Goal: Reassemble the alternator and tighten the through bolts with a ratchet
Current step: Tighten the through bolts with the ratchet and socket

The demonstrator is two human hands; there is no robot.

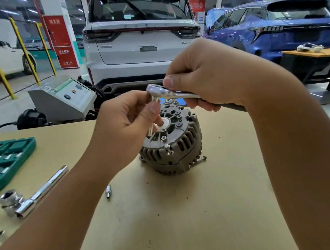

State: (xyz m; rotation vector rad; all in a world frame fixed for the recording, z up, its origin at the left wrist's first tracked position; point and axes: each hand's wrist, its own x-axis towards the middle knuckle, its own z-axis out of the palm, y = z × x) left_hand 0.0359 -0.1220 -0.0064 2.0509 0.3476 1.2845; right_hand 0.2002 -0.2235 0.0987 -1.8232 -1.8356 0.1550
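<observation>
Both hands hover above the alternator (170, 142): my right hand (205, 75) grips the ratchet (168, 92) with its fingers curled round it, thumb near the head, and my left hand (126, 119) pinches the extension bar (153, 124) hanging from that head. On the table (190, 214) the alternator stands just below them, one through bolt (199, 160) poking out at its right. Left of the alternator lie a small socket (108, 191), a chrome wrench (38, 193) and the green socket case (3, 161).

The grey finned alternator (171, 144) sits upright on the table, chrome ratchet (168, 93) held above it.
</observation>
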